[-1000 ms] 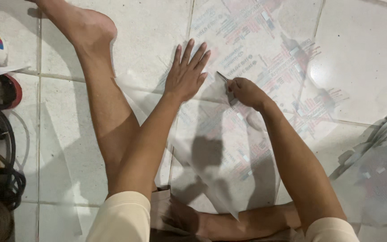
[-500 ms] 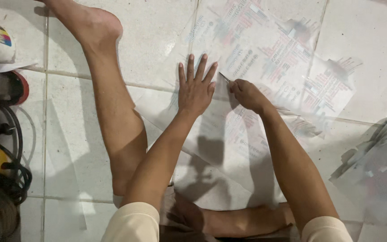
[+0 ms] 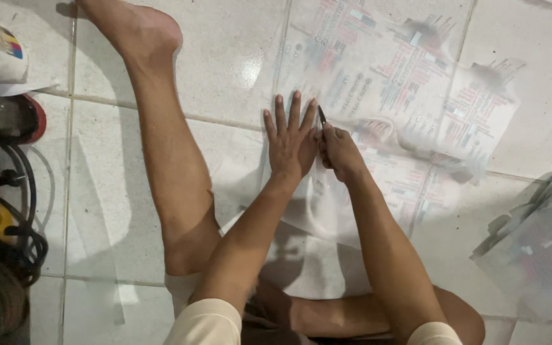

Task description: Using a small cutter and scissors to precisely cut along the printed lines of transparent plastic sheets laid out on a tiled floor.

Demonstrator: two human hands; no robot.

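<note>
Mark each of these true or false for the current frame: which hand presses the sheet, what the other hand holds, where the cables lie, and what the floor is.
1. The left hand lies flat, fingers spread, on the printed plastic sheet. True.
2. The right hand is empty. False: it grips a small blade right beside the left hand.
3. The black cables lie at the right edge. False: they are at the left edge.
4. The sheet rests on a pale tiled floor. True.
5. Both legs are stretched out. False: only one bare leg is extended; the other is folded.
</note>
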